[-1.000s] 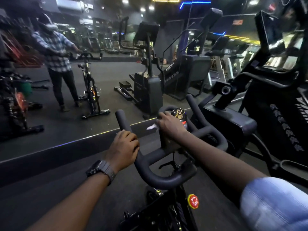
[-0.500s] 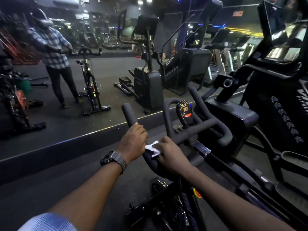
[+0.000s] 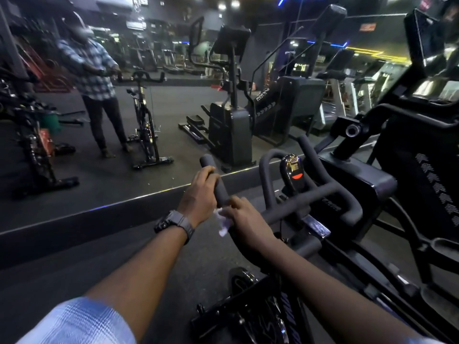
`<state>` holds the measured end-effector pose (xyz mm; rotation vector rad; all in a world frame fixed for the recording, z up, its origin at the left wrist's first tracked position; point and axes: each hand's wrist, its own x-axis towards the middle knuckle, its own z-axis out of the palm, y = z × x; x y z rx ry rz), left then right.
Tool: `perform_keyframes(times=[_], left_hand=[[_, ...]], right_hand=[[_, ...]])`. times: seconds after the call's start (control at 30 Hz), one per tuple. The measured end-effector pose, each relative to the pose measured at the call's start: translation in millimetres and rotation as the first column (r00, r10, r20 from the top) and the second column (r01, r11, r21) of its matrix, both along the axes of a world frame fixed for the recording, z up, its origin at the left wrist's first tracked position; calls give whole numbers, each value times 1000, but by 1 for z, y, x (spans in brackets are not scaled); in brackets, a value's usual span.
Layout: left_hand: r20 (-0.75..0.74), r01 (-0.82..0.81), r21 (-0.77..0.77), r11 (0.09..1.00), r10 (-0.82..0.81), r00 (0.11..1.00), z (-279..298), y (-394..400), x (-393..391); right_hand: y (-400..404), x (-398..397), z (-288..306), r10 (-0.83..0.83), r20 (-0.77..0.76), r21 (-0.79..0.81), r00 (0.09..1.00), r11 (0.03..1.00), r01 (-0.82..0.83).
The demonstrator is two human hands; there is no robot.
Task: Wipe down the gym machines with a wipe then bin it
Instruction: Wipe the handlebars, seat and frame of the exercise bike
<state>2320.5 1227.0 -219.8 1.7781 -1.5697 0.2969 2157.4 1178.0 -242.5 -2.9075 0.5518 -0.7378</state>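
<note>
A black spin bike stands in front of me, its padded handlebar (image 3: 313,202) curving across the middle of the view. My left hand (image 3: 201,194), with a dark watch on the wrist, grips the left handlebar horn (image 3: 211,167). Just to its right, my right hand (image 3: 244,220) presses a crumpled white wipe (image 3: 223,223) against the lower bend of the same bar. Most of the wipe is hidden under my fingers. A small console (image 3: 293,167) with a red patch sits at the bar's centre.
A wall mirror (image 3: 99,120) runs along the floor ahead, reflecting me, the bike and other machines. A large black machine (image 3: 409,170) stands close on the right. Dark rubber floor (image 3: 74,264) lies to the left and below.
My right hand with the wipe came off the centre of the bar near the console, down to the left bend beside my left hand. My left hand kept its grip on the horn.
</note>
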Motion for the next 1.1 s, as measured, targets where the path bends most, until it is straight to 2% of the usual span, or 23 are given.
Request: perform_keyframes(times=[0.1,0.2,0.3,0.4,0.47,0.57,0.63,0.7,0.8,0.9,1.0,1.07,1.1], left_hand=[[-6,12,-37,999,-13,1000,2,1,5],[-69,16,-60,998,-20,997,8,1,6],[-133,10,-108,994,-25,991,14,1,7],[-253,-75,-189,979,26,967,13,-3,15],[-308,-141,-196,970,76,948,10,-5,22],[-294,-105,-177,979,49,954,3,-5,23],[-295,-98,-184,978,40,955,1,-5,23],[-276,-90,-196,976,33,961,0,-5,23],[-239,-60,-201,978,11,971,3,-10,20],[-224,-35,-154,987,0,975,4,-15,18],[-208,-29,-140,990,-1,978,5,-16,15],[-196,-37,-146,989,8,981,7,-14,13],[-189,-43,-152,987,13,982,8,-14,11]], right_hand=[[1,-13,0,114,-111,-92,987,988,-125],[-18,13,9,74,-114,-200,991,975,-95],[-45,59,20,12,-45,-335,999,942,-26],[-69,103,41,25,-73,-456,997,888,-56],[-78,121,56,-8,-42,-473,999,881,-13],[-71,121,60,-18,34,-452,999,892,31],[-66,106,49,-5,33,-386,999,922,18],[-62,86,42,-3,52,-218,999,976,15],[-65,93,52,-94,153,-12,984,995,97],[-66,117,70,-224,236,300,946,942,149],[-60,113,72,-302,192,525,934,836,163],[-51,99,68,-299,148,596,943,788,156],[-44,90,67,-293,120,575,949,799,174]])
